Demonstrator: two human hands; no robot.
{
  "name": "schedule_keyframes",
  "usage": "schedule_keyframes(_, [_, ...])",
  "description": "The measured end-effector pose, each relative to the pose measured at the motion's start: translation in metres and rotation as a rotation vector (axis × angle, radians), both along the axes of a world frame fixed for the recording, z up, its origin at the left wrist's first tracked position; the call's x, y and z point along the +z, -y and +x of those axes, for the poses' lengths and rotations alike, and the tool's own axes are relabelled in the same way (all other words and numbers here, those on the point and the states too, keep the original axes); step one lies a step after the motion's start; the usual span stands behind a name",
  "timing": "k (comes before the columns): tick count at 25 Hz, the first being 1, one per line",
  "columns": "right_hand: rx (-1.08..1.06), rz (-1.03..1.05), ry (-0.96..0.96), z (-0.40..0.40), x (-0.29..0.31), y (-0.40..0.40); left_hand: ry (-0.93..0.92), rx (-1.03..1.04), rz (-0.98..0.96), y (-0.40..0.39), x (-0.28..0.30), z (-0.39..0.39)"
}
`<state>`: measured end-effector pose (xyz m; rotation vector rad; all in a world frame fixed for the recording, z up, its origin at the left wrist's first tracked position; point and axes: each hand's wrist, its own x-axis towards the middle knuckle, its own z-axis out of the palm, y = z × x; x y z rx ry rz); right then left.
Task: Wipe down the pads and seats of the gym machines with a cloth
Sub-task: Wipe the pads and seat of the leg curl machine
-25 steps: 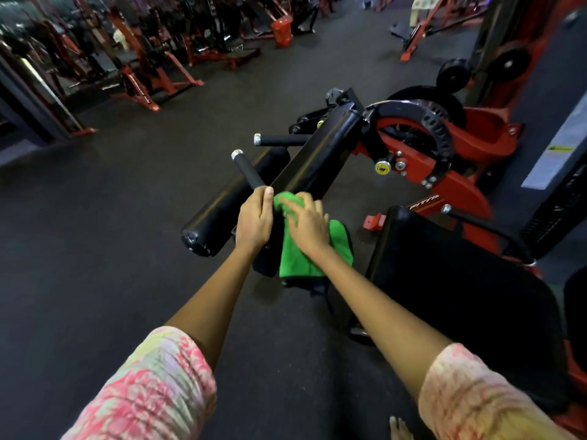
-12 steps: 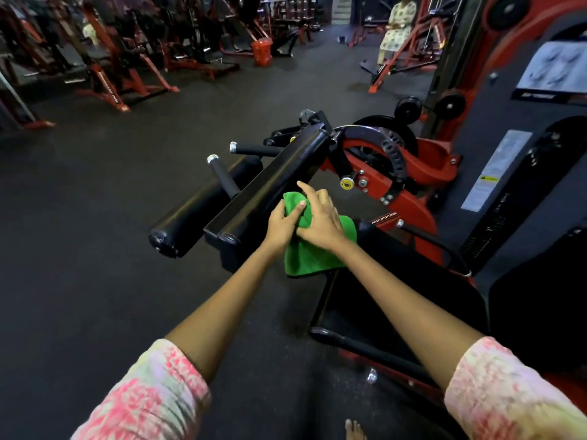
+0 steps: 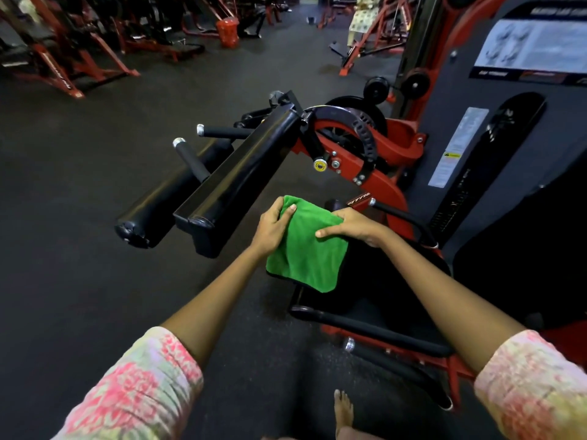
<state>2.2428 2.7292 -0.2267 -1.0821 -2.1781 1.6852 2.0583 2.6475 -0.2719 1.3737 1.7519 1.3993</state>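
A view from a head-worn camera looks down two outstretched arms in pink floral sleeves; both hands hold a green cloth (image 3: 306,249) between them, in front of a red and black gym machine (image 3: 381,182). The left hand (image 3: 273,225) grips the cloth's upper left edge, fingers curled over the top and thumb lying on the fabric; the right hand (image 3: 352,228) pinches the upper right edge, thumb pointing left across the cloth; the hands sit close together, parted only by the width of the cloth. The cloth hangs folded, with a thin dark trim along its lower edge; it is just above the front corner of the machine's black seat (image 3: 374,281), and whether it touches the seat cannot be told. To the left of the hands a long flat black pad (image 3: 244,173) stretches away on the machine's arm; beside it, further left, lies a black roller pad (image 3: 171,201); neither hand touches either one. Two short black handles with silver caps stick out beyond the pads. A bare foot (image 3: 343,411) stands on the dark rubber floor (image 3: 79,265) at the bottom edge; more red-framed machines line the far side of the room.
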Motion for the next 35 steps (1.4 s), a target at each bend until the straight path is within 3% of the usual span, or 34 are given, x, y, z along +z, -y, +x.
schedule_keyframes(5, [-0.157, -0.084, -0.112, 0.023, -0.019, -0.015, 0.032, 0.154, -0.074, 0.009, -0.019, 0.025])
schedule_keyframes(7, [-0.284, -0.396, -0.312, 0.030, -0.026, -0.017, 0.165, 0.278, -0.067, 0.008, -0.024, 0.039])
schedule_keyframes(9, [-0.291, -0.694, -0.381, 0.039, -0.039, -0.016, 0.313, 0.425, -0.128, 0.005, -0.030, 0.057])
schedule_keyframes(12, [-0.145, -0.575, -0.157, 0.051, -0.058, -0.016, 0.747, 0.567, -0.270, 0.004, -0.045, 0.082])
schedule_keyframes(15, [-0.204, -0.434, -0.021, 0.066, -0.088, -0.043, 1.144, 0.464, -0.357, 0.009, -0.059, 0.117])
schedule_keyframes(17, [-0.223, -0.430, 0.032, 0.084, -0.106, -0.066, 1.135, 0.390, -0.435, 0.005, -0.075, 0.156])
schedule_keyframes(20, [-0.191, -0.494, 0.074, 0.107, -0.135, -0.090, 0.968, 0.476, -0.486, -0.009, -0.111, 0.203])
schedule_keyframes(24, [0.101, -0.637, 0.127, 0.123, -0.165, -0.095, 0.862, 0.700, -0.401, -0.007, -0.142, 0.250])
schedule_keyframes(28, [0.404, -0.415, 0.248, 0.114, -0.189, -0.094, 0.828, 0.811, -0.386, 0.001, -0.168, 0.257])
schedule_keyframes(35, [0.214, -0.083, -0.022, 0.054, -0.246, -0.117, 0.625, 1.126, -0.239, -0.031, -0.216, 0.220])
